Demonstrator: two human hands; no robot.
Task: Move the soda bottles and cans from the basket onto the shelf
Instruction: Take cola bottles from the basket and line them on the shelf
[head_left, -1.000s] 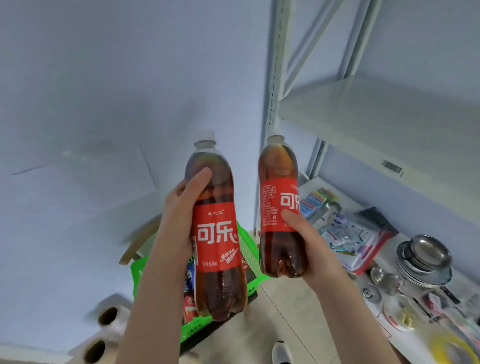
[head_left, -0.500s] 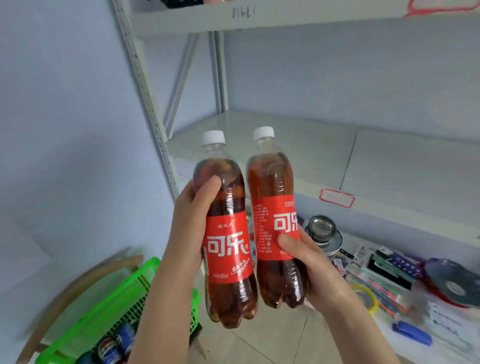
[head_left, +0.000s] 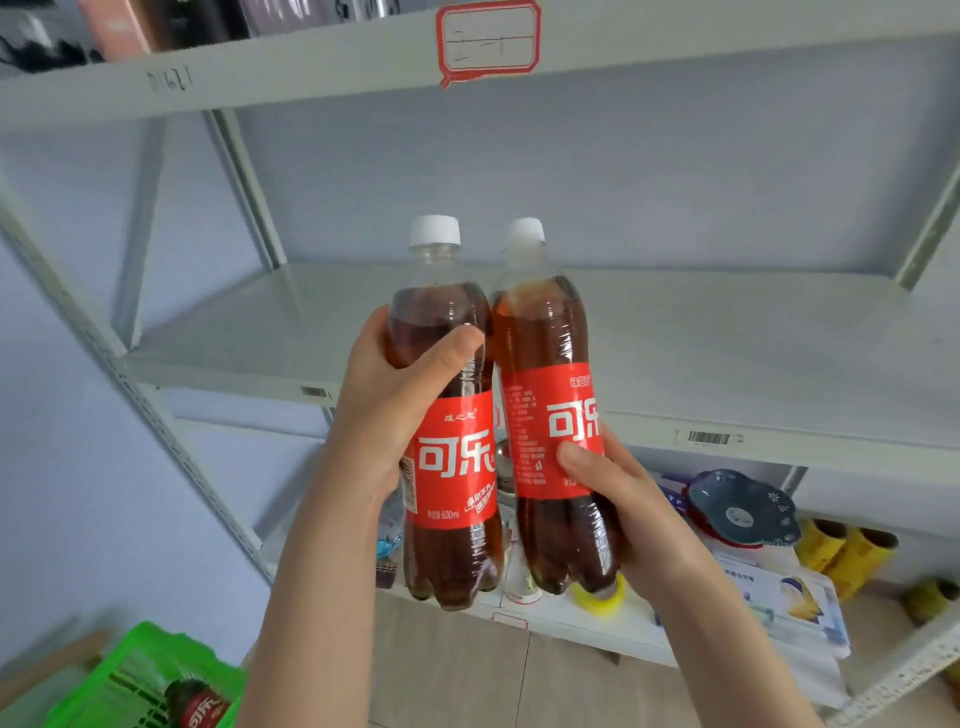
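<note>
The left hand (head_left: 387, 410) is wrapped tight around one cola bottle (head_left: 449, 457), with the thumb pressed across the front near the top of the brown drink. The right hand (head_left: 631, 512) is wrapped tight around a second cola bottle (head_left: 550, 415), lower down, with the thumb on its red label. Both bottles stand upright in the air, side by side and so close that they look like they touch. Each one has a white cap, a red label with white writing, and dark brown soda that fills it up to the neck. They are held up in front of the middle shelf (head_left: 727, 338), which is white with a bare top. They are not on it yet. The green basket (head_left: 140, 670) sits low in the left corner, down by the floor. One more cola bottle (head_left: 197, 701) with a red label lies on its side in the basket. I cannot tell what else is in there. The lower shelf (head_left: 639, 631) holds lots of small things: yellow rolls (head_left: 847, 551), a roll of yellow tape (head_left: 602, 597) just under the right bottle, a dark blue round thing (head_left: 743, 509) with dots, and some flat white packs (head_left: 779, 597). The top shelf (head_left: 311, 67) has a red-edged paper tag (head_left: 488, 41) stuck on its front, and some blurry dark things sit up on it.
</note>
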